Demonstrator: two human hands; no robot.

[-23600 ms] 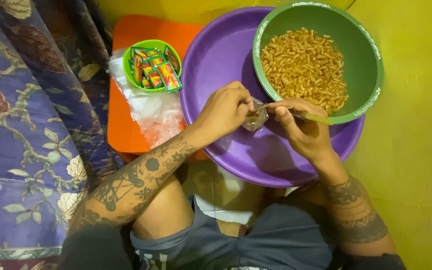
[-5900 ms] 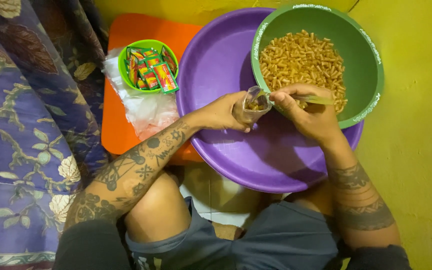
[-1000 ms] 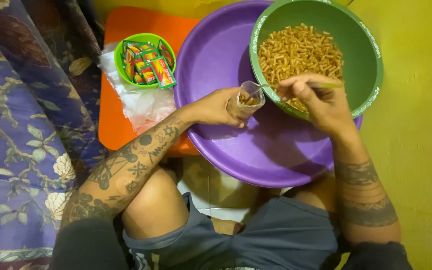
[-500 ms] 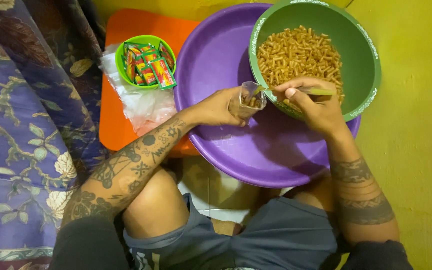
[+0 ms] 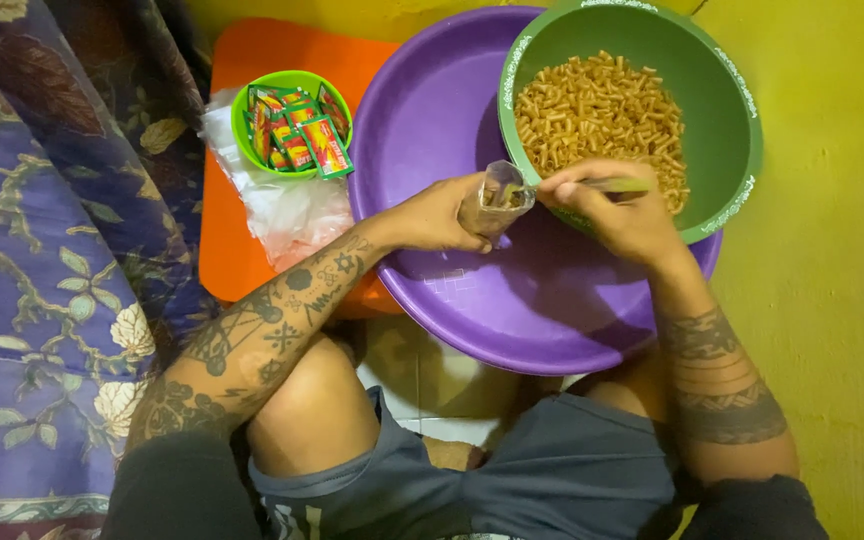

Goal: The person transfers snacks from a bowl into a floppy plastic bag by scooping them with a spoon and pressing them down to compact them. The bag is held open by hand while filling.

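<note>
Left hand (image 5: 440,213) holds the bag (image 5: 495,200) mouth-up at the green bowl (image 5: 727,120) rim, so spills stay close; right hand (image 5: 617,207) grips the spoon (image 5: 620,185), tipping snacks (image 5: 597,105) in.

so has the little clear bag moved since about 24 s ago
Yes. The small clear bag in the left hand has shifted up against the green bowl's rim.

Tattooed forearms reaching forward, left hand (image 5: 440,212) curled in grip, right hand (image 5: 616,208) pinching, hands nearly touching
</note>
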